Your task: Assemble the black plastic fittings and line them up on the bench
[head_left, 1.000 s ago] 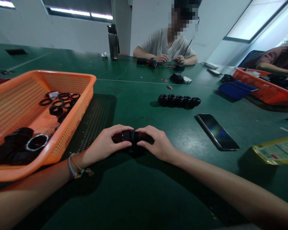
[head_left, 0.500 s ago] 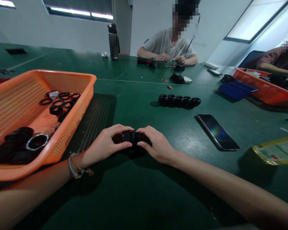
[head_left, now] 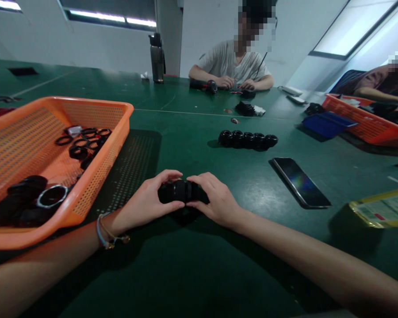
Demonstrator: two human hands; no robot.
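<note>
My left hand [head_left: 145, 203] and my right hand [head_left: 215, 201] meet near the middle of the green table [head_left: 192, 265], both with fingers curled round a short row of black ring-shaped parts [head_left: 181, 192] pressed end to end between them. The stack sits just off the table surface. A bracelet circles my left wrist. Farther out lies another finished row of black parts [head_left: 247, 139]. At my left stands an orange mesh basket [head_left: 96, 176] with loose black rings [head_left: 86, 139] and one silver-rimmed ring [head_left: 51, 196].
A dark phone [head_left: 300, 182] lies right of my hands, a yellow-edged tray [head_left: 381, 207] beyond it. A person across the table works with small parts; another sits at far right by an orange basket [head_left: 368, 126] and blue tray [head_left: 325, 123]. A metal bottle [head_left: 157, 57] stands at the back.
Both hands have lifted the row of black parts slightly and tilted it, showing more of it between the fingers. Everything else on the table is as before.
</note>
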